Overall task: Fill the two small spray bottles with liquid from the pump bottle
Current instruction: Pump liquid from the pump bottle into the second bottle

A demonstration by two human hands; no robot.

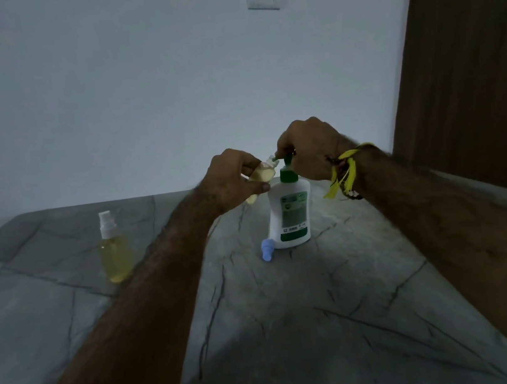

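Two hands work at the pump bottle point(290, 216) on the desk point(299, 333): the right hand point(311, 150) grips its pump head, while the left hand point(233, 178) pinches one spray bottle point(263, 175) tilted against the nozzle, apparently catching liquid. Left of the pump bottle, the other spray bottle point(114, 248) stands capped and filled.

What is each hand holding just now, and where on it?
The left hand grips the open small spray bottle round its body, tilted toward the spout. The right hand curls over the pump bottle's green pump head.
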